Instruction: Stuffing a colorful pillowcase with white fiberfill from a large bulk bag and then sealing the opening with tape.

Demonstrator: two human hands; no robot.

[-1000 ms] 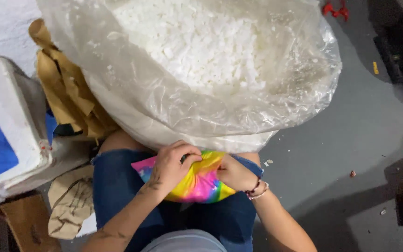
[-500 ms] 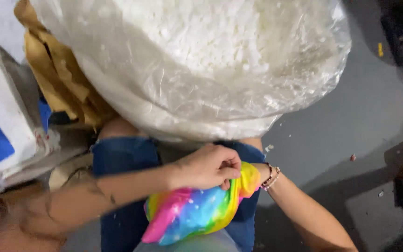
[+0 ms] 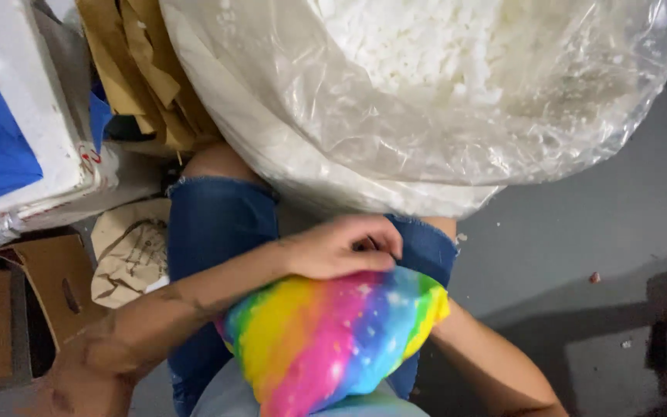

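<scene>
A stuffed rainbow-coloured fabric pillow (image 3: 326,340) with small white stars lies on my lap over blue denim shorts. My left hand (image 3: 341,247) rests on its top edge, fingers curled and pinching the fabric there. My right hand is hidden behind the pillow; only the forearm (image 3: 488,363) shows, running under the pillow's right corner. Just beyond my knees stands a large clear plastic bag (image 3: 426,100) full of white stuffing bits.
Brown paper strips (image 3: 140,69) hang at the upper left beside a white and blue box (image 3: 17,131). A crumpled paper bag (image 3: 129,255) and a cardboard box (image 3: 40,301) sit at the left. Grey floor (image 3: 580,232) with scattered scraps lies to the right.
The pillow has been drawn closer to me and now looks bigger and fuller. My left hand slid along its top edge; my right hand has gone out of sight behind it.
</scene>
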